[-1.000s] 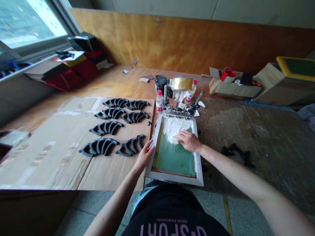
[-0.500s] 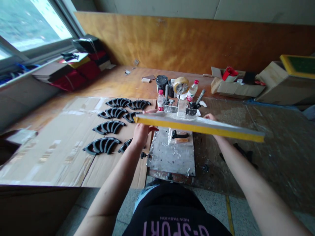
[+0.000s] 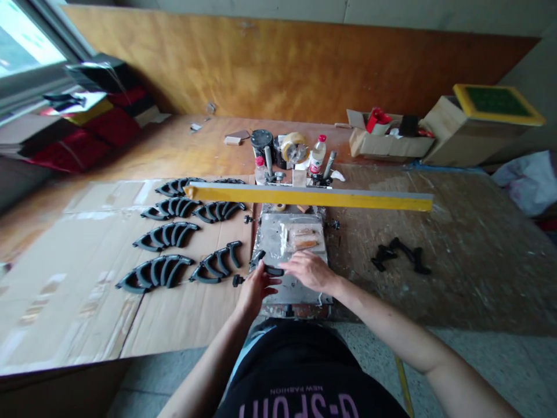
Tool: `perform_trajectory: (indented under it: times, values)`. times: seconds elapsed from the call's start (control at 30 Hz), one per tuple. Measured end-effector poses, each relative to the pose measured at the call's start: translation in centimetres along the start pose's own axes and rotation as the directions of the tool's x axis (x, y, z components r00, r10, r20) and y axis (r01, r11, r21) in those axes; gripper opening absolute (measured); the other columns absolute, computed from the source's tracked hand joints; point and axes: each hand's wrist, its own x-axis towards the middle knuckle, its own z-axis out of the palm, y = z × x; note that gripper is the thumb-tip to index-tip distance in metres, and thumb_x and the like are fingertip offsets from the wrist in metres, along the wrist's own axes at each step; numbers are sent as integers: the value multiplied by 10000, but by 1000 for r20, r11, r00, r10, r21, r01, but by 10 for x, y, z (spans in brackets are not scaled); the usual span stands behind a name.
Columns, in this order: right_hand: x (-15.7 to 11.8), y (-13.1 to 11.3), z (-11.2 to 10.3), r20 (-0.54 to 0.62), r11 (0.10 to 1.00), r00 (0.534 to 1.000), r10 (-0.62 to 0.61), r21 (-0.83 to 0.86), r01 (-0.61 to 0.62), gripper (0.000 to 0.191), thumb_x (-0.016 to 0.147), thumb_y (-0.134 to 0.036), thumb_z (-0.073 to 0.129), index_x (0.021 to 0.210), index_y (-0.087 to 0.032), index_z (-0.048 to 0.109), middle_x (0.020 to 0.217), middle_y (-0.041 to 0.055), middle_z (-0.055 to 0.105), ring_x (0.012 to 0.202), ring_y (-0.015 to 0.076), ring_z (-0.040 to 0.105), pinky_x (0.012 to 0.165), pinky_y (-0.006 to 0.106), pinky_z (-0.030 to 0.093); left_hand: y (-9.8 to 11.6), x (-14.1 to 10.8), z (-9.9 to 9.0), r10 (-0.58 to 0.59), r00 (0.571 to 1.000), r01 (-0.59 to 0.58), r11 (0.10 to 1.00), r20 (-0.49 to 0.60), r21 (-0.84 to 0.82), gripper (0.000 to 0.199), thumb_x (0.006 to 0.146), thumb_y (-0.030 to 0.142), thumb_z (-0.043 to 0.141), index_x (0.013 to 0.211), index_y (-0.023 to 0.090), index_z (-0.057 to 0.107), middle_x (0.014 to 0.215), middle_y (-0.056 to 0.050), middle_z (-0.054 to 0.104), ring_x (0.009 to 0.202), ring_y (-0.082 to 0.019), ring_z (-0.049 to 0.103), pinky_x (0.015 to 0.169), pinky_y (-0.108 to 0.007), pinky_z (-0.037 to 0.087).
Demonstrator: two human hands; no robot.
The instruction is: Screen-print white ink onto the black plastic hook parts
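A small black curved piece, like a handle (image 3: 273, 270), is up off the metal base plate (image 3: 278, 293) in front of me. My left hand (image 3: 256, 284) grips its left part, some fingers spread below. From the right, my right hand (image 3: 311, 270) closes its fingertips on the other end. Just beyond, the clear-taped holder (image 3: 304, 237) on the plate shows orange-brown strips, with no black piece on it. The long frame with a yellow and grey edge (image 3: 308, 196) stands raised across the plate's back, apart from both hands.
Rows of black curved pieces (image 3: 159, 271) lie on cardboard (image 3: 78, 267) to the left. More black pieces (image 3: 400, 254) lie on the right. Behind the frame are bottles (image 3: 317, 154), dark tubs (image 3: 261, 143) and a tape roll (image 3: 292, 146). An open carton (image 3: 391, 145) sits back right.
Both hands have left the frame, which now stands raised by itself. They have come nearer to me, and the black piece has gone from the holder into them. The view has shifted right.
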Motion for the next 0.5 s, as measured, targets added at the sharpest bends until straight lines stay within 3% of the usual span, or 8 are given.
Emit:
perform_trajectory:
  times: [0.07, 0.1, 0.17, 0.2, 0.3, 0.4, 0.43, 0.5]
  values:
    - [-32, 32, -13, -48, 963, 963, 265, -39, -267, 308, 976, -254, 410, 1117, -256, 683, 1019, 68, 709, 961, 202, 633, 856, 334, 482, -1, 3, -42, 76, 985, -73, 997, -152, 27, 442, 893, 538, 469, 851, 123, 616, 751, -89, 696, 592, -170, 659, 466, -235, 477]
    - [-52, 55, -21, -98, 875, 879, 466, -100, -475, 325, 971, -247, 391, 1106, -241, 687, 1022, 99, 712, 953, 225, 651, 829, 354, 494, 1, 4, -65, 110, 960, -99, 994, -256, 55, 483, 906, 549, 413, 849, 116, 619, 760, -103, 701, 580, -167, 653, 473, -240, 480]
    - [-94, 107, -34, -133, 527, 571, 810, -260, -809, 347, 956, -354, 419, 1130, -199, 675, 922, 185, 714, 858, 306, 681, 721, 420, 506, 3, 7, -113, 150, 876, -80, 983, -459, 168, 549, 934, 536, 274, 848, 114, 615, 765, -120, 703, 581, -162, 648, 496, -244, 494]
    - [-113, 131, -38, -119, 354, 410, 904, -327, -876, 406, 931, -442, 455, 1141, -166, 666, 909, 230, 705, 855, 356, 681, 685, 455, 503, 3, 8, -134, 154, 832, -33, 973, -533, 228, 567, 941, 511, 214, 848, 117, 611, 763, -124, 701, 579, -160, 644, 507, -247, 502]
    - [-155, 179, -37, -16, 185, 210, 978, -418, -890, 482, 867, -480, 546, 1180, -124, 629, 963, 265, 692, 911, 403, 674, 655, 459, 497, 1, 19, -176, 128, 765, 134, 927, -631, 350, 598, 937, 464, 144, 763, 122, 603, 674, -142, 672, 511, -170, 607, 481, -263, 501]
    - [-161, 186, -28, 1, 168, 183, 983, -404, -899, 445, 856, -316, 544, 1235, -82, 570, 980, 259, 690, 922, 385, 676, 665, 427, 495, 3, 35, -191, 106, 776, 222, 877, -622, 426, 607, 918, 526, 214, 612, 151, 581, 500, -136, 588, 439, -190, 558, 414, -271, 462]
    - [-155, 181, -26, -36, 207, 236, 971, -366, -908, 436, 859, -283, 528, 1245, -79, 556, 988, 248, 691, 929, 370, 674, 685, 419, 495, 6, 39, -194, 105, 788, 241, 853, -606, 462, 612, 910, 554, 237, 585, 159, 573, 474, -132, 571, 436, -194, 557, 407, -269, 457]
    - [-132, 165, -20, -133, 384, 419, 898, -227, -895, 394, 875, -260, 504, 1238, -117, 558, 1029, 198, 694, 951, 323, 664, 744, 402, 495, 11, 42, -198, 105, 817, 273, 796, -568, 540, 614, 891, 605, 275, 583, 165, 572, 467, -120, 570, 438, -193, 562, 406, -264, 457]
